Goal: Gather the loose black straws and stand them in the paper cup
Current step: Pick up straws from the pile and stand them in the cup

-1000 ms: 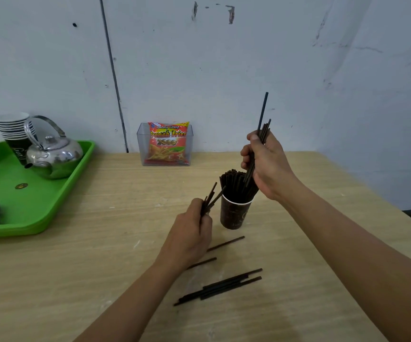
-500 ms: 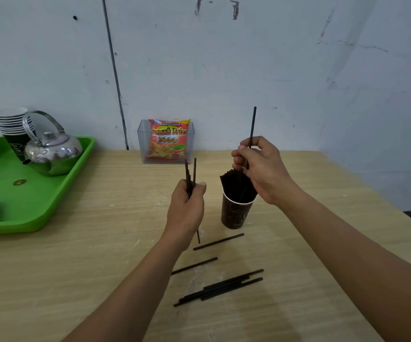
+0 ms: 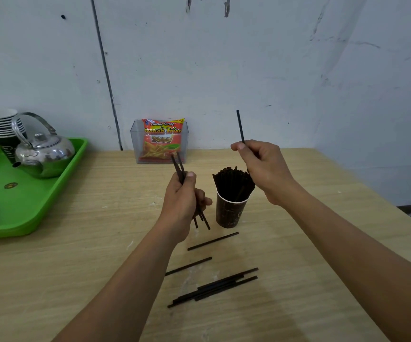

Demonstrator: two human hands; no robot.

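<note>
A dark paper cup stands mid-table, packed with upright black straws. Just left of the cup, my left hand grips a few black straws that stick out above and below the fist. My right hand is above and right of the cup, pinching a single black straw nearly upright over the rim. Loose black straws lie on the table in front of the cup: one single, another single, and a bundle of several.
A green tray at the left holds a metal kettle and a stack of paper cups. A clear box with a snack packet stands against the wall. The table's right edge runs diagonally.
My left hand has risen from the table and moved toward the cup with its straws turned upright. My right hand now holds only one straw, shifted right above the cup.
</note>
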